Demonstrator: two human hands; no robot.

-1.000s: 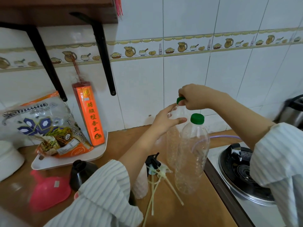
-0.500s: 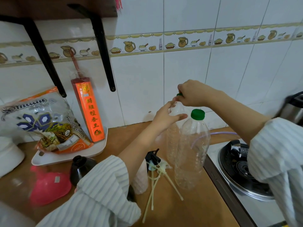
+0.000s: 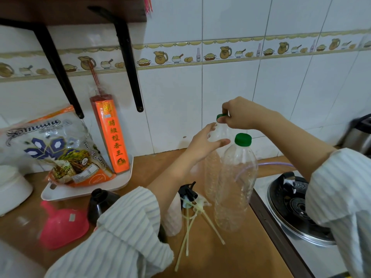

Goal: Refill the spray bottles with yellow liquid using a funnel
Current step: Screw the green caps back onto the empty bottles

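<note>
- The right hand (image 3: 239,114) now pinches the green cap (image 3: 220,117) just above the rear bottle (image 3: 213,157); it looks unscrewed.
- The left hand (image 3: 204,144) loosens, fingers spread beside the neck; pouring can come soon.

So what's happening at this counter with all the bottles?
A person is opening a clear plastic bottle: the left hand steadies its neck while the right hand pinches its green cap. A second capped bottle stands beside it. A pink funnel and spray heads lie on the counter, unused.
</note>
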